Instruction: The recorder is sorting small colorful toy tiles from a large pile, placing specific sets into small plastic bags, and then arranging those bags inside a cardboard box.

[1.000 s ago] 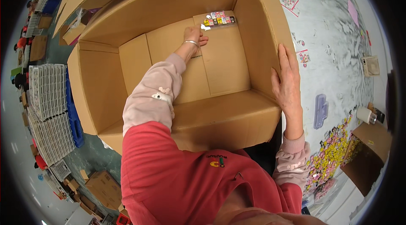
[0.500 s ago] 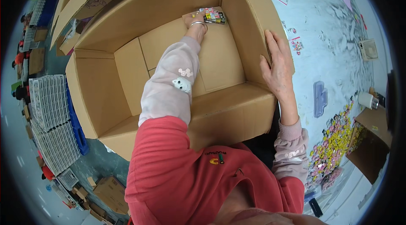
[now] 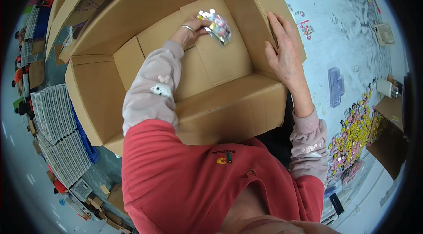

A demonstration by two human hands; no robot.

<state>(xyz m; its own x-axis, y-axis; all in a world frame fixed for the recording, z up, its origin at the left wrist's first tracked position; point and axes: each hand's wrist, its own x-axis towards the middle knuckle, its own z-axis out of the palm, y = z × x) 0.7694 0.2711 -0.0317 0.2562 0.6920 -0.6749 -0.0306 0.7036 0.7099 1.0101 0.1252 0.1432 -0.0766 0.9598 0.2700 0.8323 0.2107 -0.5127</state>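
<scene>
Inside a large cardboard box (image 3: 238,108), my left hand (image 3: 193,30) is closed on one end of a clear plastic packet (image 3: 219,28). Small pink, yellow and silvery pieces fill the packet, slightly blurred. It is tilted above the box's bottom, its free end towards the right wall. My left wrist wears a bracelet (image 3: 189,28). On the top edge of the right wall lies my right hand (image 3: 285,53), fingers stretched out and thumb apart, touching only the cardboard.
At right, a pale table (image 3: 317,75) carries a heap of small yellow and pink packets (image 3: 352,132), a bluish plastic tray (image 3: 335,86) and an opened carton (image 3: 390,146). White baskets (image 3: 61,132) are stacked at left. Another carton (image 3: 94,3) stands behind the box.
My left hand has drawn the packet from the far right corner of the box towards me and slightly left. My right hand remains on the box edge.
</scene>
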